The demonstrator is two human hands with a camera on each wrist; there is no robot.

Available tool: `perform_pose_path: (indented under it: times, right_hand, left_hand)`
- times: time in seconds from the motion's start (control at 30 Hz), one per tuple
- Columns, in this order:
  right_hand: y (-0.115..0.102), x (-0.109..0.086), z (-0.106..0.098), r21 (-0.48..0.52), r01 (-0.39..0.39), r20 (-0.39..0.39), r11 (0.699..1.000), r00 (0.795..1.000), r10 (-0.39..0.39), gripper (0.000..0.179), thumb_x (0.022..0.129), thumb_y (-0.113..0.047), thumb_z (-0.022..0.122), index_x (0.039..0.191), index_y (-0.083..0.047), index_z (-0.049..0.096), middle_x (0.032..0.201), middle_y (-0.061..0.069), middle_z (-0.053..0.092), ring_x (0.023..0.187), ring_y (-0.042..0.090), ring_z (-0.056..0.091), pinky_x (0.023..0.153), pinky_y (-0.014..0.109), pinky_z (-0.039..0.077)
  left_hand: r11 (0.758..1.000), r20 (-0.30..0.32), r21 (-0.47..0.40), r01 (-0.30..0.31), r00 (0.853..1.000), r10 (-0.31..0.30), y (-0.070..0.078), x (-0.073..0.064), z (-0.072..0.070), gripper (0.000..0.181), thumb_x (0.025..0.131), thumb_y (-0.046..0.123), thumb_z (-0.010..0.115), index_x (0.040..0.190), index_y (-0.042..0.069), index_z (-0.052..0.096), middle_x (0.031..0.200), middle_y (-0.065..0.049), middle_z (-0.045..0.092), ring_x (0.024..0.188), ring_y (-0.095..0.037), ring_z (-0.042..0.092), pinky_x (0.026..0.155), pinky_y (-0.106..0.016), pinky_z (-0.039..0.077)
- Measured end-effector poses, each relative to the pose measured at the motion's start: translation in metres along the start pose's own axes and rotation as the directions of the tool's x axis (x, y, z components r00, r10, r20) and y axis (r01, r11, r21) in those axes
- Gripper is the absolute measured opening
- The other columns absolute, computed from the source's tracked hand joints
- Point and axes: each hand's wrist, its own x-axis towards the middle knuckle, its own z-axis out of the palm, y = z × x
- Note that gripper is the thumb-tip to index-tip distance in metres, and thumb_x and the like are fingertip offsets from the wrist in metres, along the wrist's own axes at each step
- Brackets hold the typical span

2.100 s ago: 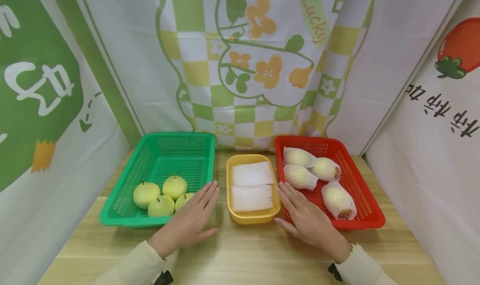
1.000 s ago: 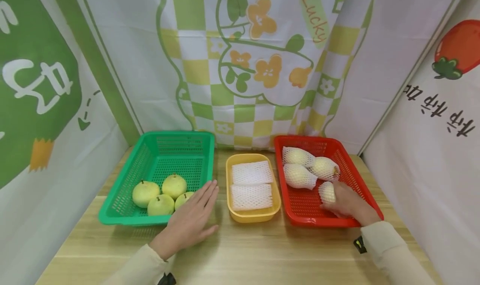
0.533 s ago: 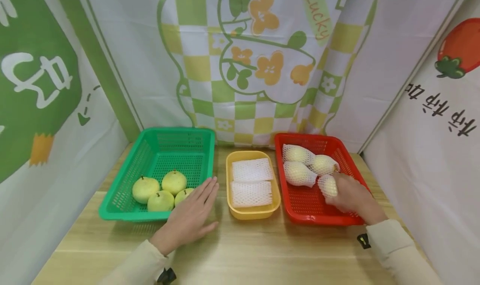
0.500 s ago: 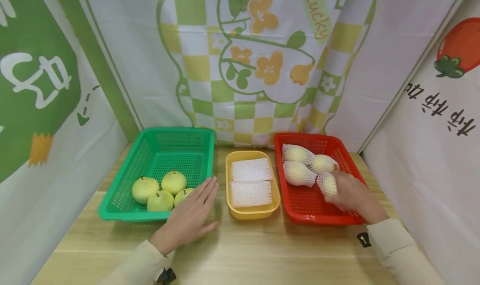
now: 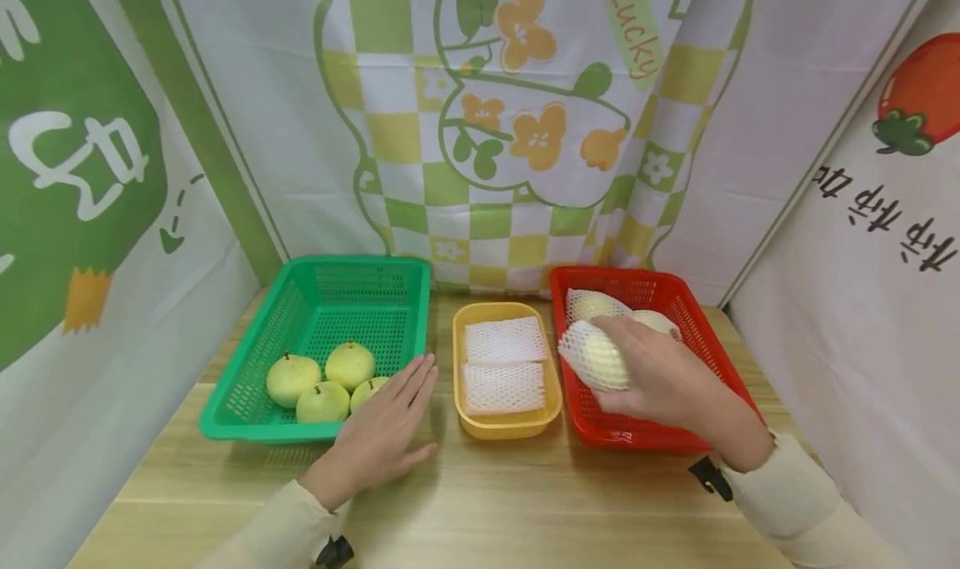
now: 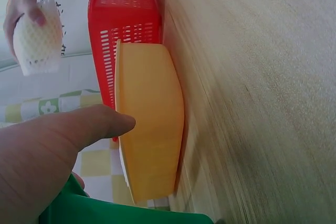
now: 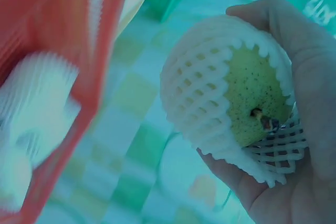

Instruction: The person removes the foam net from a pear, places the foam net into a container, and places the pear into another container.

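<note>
A pear in a white foam net (image 5: 594, 359) is gripped by my right hand (image 5: 667, 377), raised above the red basket (image 5: 637, 441). In the right wrist view thumb and fingers curl round the netted pear (image 7: 210, 87), its stem and speckled skin showing at the net's open end. Other netted pears (image 5: 592, 305) lie in the red basket, partly covered by that hand. My left hand (image 5: 378, 436), fingers straight, rests at the near right corner of the green basket (image 5: 247, 431). Several bare pears (image 5: 351, 365) sit there, one partly behind the fingers.
Between the baskets stands a yellow tray (image 5: 502, 429) with two stacks of folded white foam nets (image 5: 504, 387). All stand on a wooden table (image 5: 480, 502). A checked curtain (image 5: 487, 227) hangs behind, with printed white cloth at both sides.
My right hand went from lying straight at the red basket's edge to gripping the netted pear at its near right, then lifted it up and leftward. My left hand stayed in place.
</note>
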Motion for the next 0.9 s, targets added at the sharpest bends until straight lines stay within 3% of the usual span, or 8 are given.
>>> perform_pose_path:
  times: [0.13,0.23,0.33,0.47,0.63,0.8,0.9]
  right_hand:
    - [-0.03,-0.002,0.018,0.008,0.117,0.026,0.993,0.993,-0.117,0.083,0.073,-0.031,0.091,0.144,-0.009,0.054,0.129,0.006,0.069,0.112,0.021,0.067,0.09,0.043,0.063]
    - [-0.05,-0.007,0.036,0.015,0.171,0.097,0.985,0.98,-0.171,0.084,0.075,-0.035,0.089,0.146,-0.01,0.052,0.136,0.005,0.066,0.115,0.02,0.067,0.092,0.041,0.062]
    - [-0.067,-0.012,0.059,0.041,0.211,0.186,0.977,0.959,-0.215,0.084,0.077,-0.038,0.088,0.148,-0.01,0.052,0.139,0.006,0.065,0.115,0.02,0.068,0.089,0.037,0.064]
    - [-0.085,-0.011,0.088,0.087,0.227,0.326,0.97,0.914,-0.243,0.084,0.078,-0.041,0.087,0.149,-0.013,0.052,0.14,0.004,0.065,0.116,0.016,0.067,0.091,0.031,0.062]
    - [-0.092,-0.009,0.116,0.139,0.246,0.417,0.959,0.864,-0.282,0.083,0.08,-0.042,0.086,0.151,-0.016,0.051,0.144,0.002,0.062,0.121,0.011,0.063,0.097,0.028,0.059]
    - [-0.085,-0.011,0.13,0.153,0.36,0.416,0.92,0.821,-0.39,0.082,0.085,-0.043,0.086,0.154,-0.02,0.048,0.149,0.0,0.06,0.129,0.011,0.061,0.105,0.029,0.057]
    - [-0.079,-0.013,0.132,0.144,0.4,0.403,0.905,0.812,-0.423,0.087,0.087,-0.044,0.085,0.159,-0.021,0.042,0.153,0.0,0.056,0.131,0.013,0.061,0.105,0.03,0.058]
  left_hand:
    - [1.0,0.011,-0.016,0.01,1.0,-0.009,0.001,-0.001,0.002,0.104,0.091,0.054,0.077,0.161,-0.008,0.032,0.171,-0.026,0.029,0.16,-0.04,0.029,0.13,-0.048,0.03]
    - [1.0,0.015,-0.019,0.009,1.0,-0.008,0.001,-0.001,0.002,0.104,0.092,0.054,0.076,0.161,-0.008,0.032,0.171,-0.026,0.029,0.16,-0.04,0.029,0.13,-0.048,0.03]
    - [1.0,0.016,-0.016,0.007,1.0,-0.006,0.001,-0.002,0.003,0.104,0.092,0.054,0.076,0.161,-0.008,0.031,0.171,-0.026,0.028,0.16,-0.04,0.029,0.13,-0.047,0.03]
    - [1.0,0.01,-0.01,0.01,1.0,-0.01,0.001,-0.003,0.002,0.103,0.091,0.054,0.077,0.161,-0.008,0.032,0.171,-0.025,0.028,0.16,-0.04,0.03,0.13,-0.047,0.03]
    - [1.0,-0.005,-0.014,0.005,1.0,-0.005,0.001,-0.003,0.002,0.103,0.091,0.053,0.078,0.161,-0.008,0.033,0.171,-0.025,0.029,0.16,-0.04,0.03,0.13,-0.047,0.03]
    - [1.0,-0.001,-0.024,-0.001,1.0,0.001,-0.001,-0.003,0.002,0.103,0.092,0.053,0.076,0.162,-0.007,0.03,0.172,-0.025,0.026,0.161,-0.039,0.027,0.131,-0.047,0.028]
    - [0.998,-0.048,-0.054,-0.016,0.999,0.013,-0.001,-0.004,-0.001,0.103,0.09,0.051,0.079,0.162,-0.006,0.032,0.172,-0.023,0.028,0.161,-0.038,0.029,0.13,-0.048,0.03]
